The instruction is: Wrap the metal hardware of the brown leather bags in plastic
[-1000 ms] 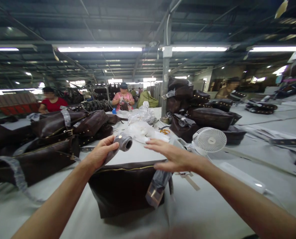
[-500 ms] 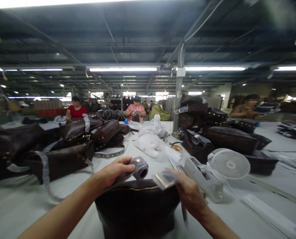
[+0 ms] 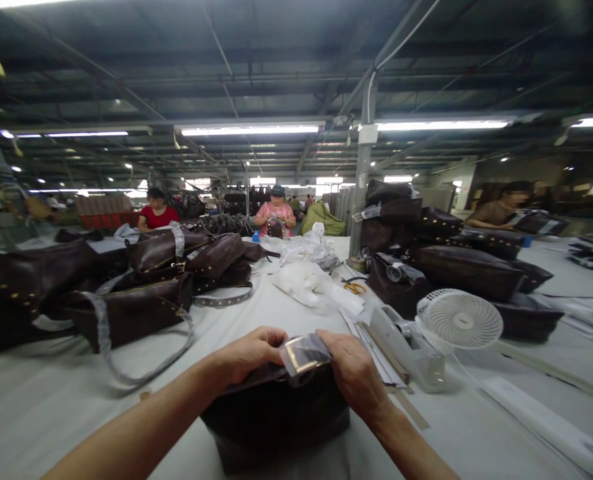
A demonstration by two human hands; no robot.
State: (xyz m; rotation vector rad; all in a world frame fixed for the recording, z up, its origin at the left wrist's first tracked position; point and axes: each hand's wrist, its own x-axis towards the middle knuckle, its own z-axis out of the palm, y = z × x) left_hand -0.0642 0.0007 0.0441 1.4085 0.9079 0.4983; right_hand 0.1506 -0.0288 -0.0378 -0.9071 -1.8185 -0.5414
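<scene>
A dark brown leather bag (image 3: 281, 423) stands on the table right before me. Over its top edge, both hands are closed on a strap with a gold buckle (image 3: 304, 353) that is covered in clear plastic. My left hand (image 3: 254, 357) pinches the left side of this piece, thumb on top. On the other side, my right hand (image 3: 354, 370) grips the right end, its fingers curled behind it. Part of the rolled strap shows just under the buckle; the rest is hidden by the buckle and my hands.
Brown bags with wrapped straps (image 3: 146, 307) lie to the left, and more bags (image 3: 461, 273) are piled at right. A white fan (image 3: 459, 320) stands by a plastic tray (image 3: 401, 353). Crumpled plastic (image 3: 301, 283) and orange-handled pliers (image 3: 354, 287) lie ahead. Co-workers sit beyond.
My right hand has moved left with the plastic-covered buckle, up against my left hand. The rolled strap, plainly visible before in my left hand, is now mostly behind the buckle.
</scene>
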